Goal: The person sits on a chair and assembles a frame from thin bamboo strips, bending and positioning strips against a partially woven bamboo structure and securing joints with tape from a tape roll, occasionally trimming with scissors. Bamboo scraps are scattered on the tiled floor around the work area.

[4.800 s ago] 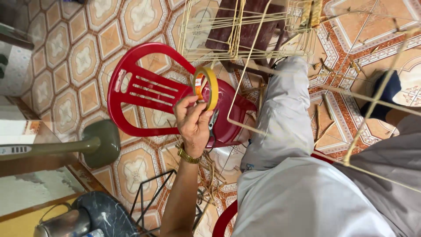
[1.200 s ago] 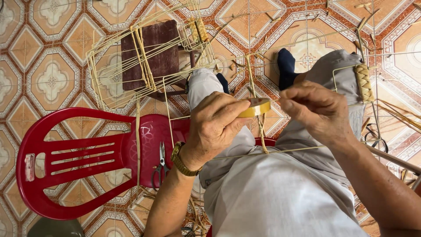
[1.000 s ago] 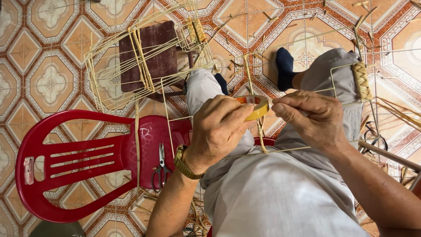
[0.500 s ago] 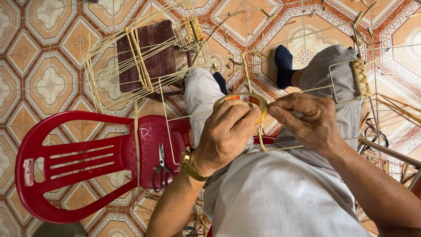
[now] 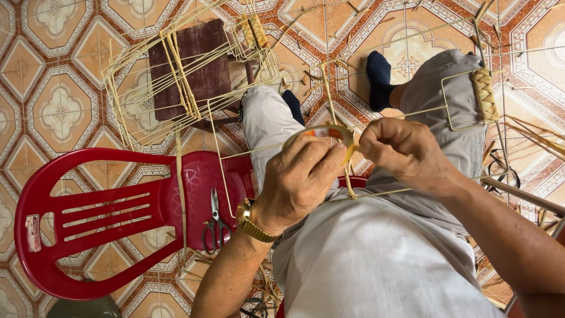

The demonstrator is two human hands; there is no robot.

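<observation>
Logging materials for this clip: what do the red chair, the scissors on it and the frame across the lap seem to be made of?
Red chair: likely moulded plastic, glossy, with slots in one piece. Scissors: metal blades with a dull shine, dark handles, probably plastic. Frame: thin pale rods bent square, apparently wire; one side wrapped in braided, straw-coloured fibre.

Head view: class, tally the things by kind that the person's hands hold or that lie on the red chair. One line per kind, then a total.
Tape roll, held by the left hand with the right hand at it: 1
Scissors on the chair: 1
Wristwatch: 1
Total: 3
</observation>
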